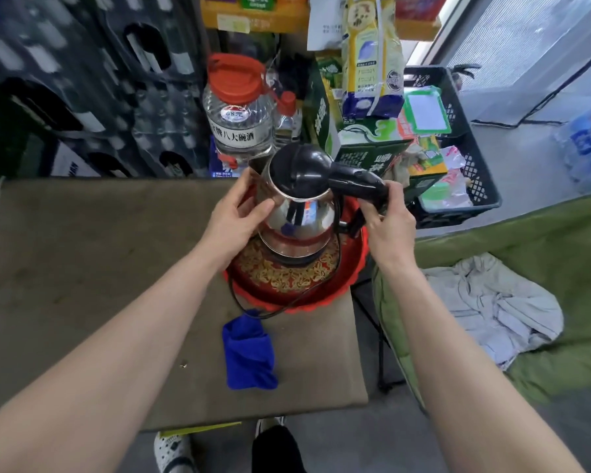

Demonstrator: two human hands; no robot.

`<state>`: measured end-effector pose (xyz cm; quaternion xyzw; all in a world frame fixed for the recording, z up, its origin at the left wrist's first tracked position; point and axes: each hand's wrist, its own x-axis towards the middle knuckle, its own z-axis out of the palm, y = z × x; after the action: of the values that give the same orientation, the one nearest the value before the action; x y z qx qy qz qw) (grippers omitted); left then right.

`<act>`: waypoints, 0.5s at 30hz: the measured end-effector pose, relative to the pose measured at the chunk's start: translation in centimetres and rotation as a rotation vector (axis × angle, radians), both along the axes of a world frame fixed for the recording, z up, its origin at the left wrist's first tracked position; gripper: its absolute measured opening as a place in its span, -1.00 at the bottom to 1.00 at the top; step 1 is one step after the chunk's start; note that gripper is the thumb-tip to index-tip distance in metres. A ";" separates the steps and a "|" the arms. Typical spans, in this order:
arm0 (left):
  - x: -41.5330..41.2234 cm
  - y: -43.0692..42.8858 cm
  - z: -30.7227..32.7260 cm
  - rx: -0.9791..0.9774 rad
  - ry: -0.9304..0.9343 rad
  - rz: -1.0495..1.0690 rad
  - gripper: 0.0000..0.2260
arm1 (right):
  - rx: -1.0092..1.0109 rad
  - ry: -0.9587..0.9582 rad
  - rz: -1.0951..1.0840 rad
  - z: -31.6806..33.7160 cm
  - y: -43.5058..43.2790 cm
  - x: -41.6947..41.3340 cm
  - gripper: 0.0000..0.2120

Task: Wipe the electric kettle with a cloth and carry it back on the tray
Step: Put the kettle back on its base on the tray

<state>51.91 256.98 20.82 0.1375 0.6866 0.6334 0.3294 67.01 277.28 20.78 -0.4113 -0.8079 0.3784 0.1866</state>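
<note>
On the far left I see stacked dark crates (pixel 82 80) behind the brown-covered table (pixel 99 268). My left hand (pixel 234 216) reaches over that table with fingers spread, the palm and thumb pressed flat against the left side of the electric kettle (pixel 297 206); it is open against the metal rather than wrapped round anything. The kettle has a shiny steel body and a black lid, and its bottom sits on its base inside the red tray (pixel 321 298), which has a gold floral pattern and lies at the table's right end. A black power cord (pixel 273 310) loops over the tray's near rim. Just in front of the tray, on the table, lies the blue cloth (pixel 249 353), crumpled, touched by neither hand. Behind the kettle stands 1 clear jug with a red cap (pixel 238 107).

Further right, my right hand (pixel 388 220) is closed around the kettle's black handle. Beyond it I see a black basket (pixel 481 186) packed with packets and boxes. To the right of the table a pale garment (pixel 485 305) lies bunched on a green padded cover (pixel 543 240).
</note>
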 end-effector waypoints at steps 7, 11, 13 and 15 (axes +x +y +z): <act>-0.2 0.9 -0.3 -0.026 0.046 -0.003 -0.31 | -0.004 0.004 0.009 0.0 0.9 -0.4 -0.73; 0.0 1.3 -0.1 -0.054 0.085 -0.026 -0.32 | 0.019 0.005 0.010 -0.3 0.8 0.0 -0.74; 0.3 1.3 -0.1 -0.070 0.087 -0.044 -0.32 | 0.019 0.014 -0.012 -0.6 0.6 0.5 -0.78; 0.7 1.2 -0.1 -0.077 0.095 -0.066 -0.32 | 0.007 0.021 -0.035 -0.7 0.2 1.1 -0.79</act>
<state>52.58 258.22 20.72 0.1772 0.7203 0.5882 0.3221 68.16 277.48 20.08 -0.4210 -0.7999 0.3766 0.2029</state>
